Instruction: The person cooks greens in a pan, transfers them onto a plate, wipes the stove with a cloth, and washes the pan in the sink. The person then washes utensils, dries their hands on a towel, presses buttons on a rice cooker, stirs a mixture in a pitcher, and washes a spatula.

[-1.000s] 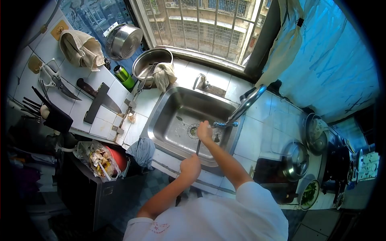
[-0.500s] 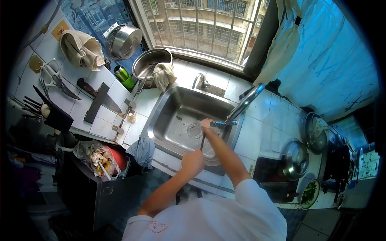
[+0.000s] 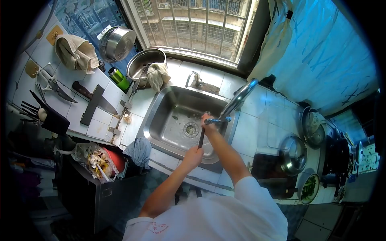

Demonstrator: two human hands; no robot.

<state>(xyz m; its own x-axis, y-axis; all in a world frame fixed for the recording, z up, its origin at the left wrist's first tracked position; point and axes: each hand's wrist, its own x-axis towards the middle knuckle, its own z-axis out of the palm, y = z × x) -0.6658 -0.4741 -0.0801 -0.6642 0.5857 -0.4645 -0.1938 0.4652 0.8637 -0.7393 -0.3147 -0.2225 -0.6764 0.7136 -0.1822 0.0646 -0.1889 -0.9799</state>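
My left hand (image 3: 194, 156) is closed around the lower end of a long, narrow, dark utensil (image 3: 201, 139) over the sink's front part. What kind of utensil it is I cannot make out. At its upper end my right hand (image 3: 207, 121) is closed on it, right beside the tap spout (image 3: 217, 120); the spout hides part of the fingers. Below lies the stainless steel sink (image 3: 161, 105), wet inside, with its round drain (image 3: 191, 129) showing to the left of my hands.
Left of the sink hang a grey cloth (image 3: 138, 151) and a bag of scraps (image 3: 97, 160). A large pot (image 3: 136, 63) and green bottle (image 3: 119, 78) stand behind. A cleaver (image 3: 105, 103) hangs on the wall. Rightward are a lidded pan (image 3: 292, 154) and greens in a bowl (image 3: 309, 188).
My left hand has moved slightly up and turned along the utensil, showing more of it. My right hand has shifted a little at the spout. The view has tilted slightly.
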